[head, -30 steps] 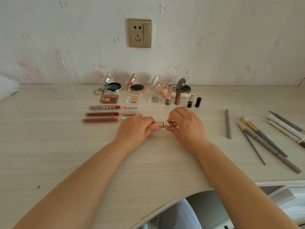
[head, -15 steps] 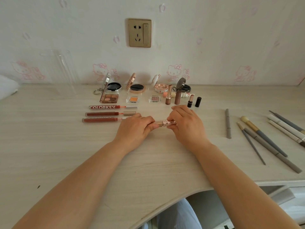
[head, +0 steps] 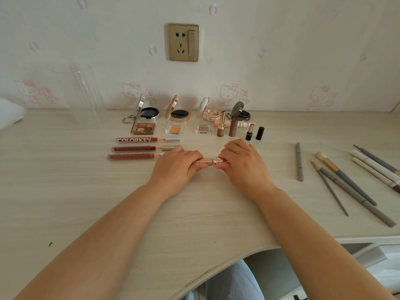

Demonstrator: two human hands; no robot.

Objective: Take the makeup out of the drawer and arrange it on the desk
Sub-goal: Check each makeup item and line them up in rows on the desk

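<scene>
Head view: a rose-gold lip tube (head: 209, 162) is gripped at both ends, left hand (head: 176, 167) and right hand (head: 244, 164) curled round it, over the desk (head: 65, 191) (bare wood is seen toward the curved front edge), between the lip glosses (head: 134, 149) and brushes (head: 346, 180).

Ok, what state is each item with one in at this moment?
Rose-gold lip gloss tube: held horizontally by both hands.
Left hand: grips one end.
Right hand: grips the other.
Three round compacts: lids open.
Three red lip gloss tubes: lying flat, wands pulled partly out.
</scene>
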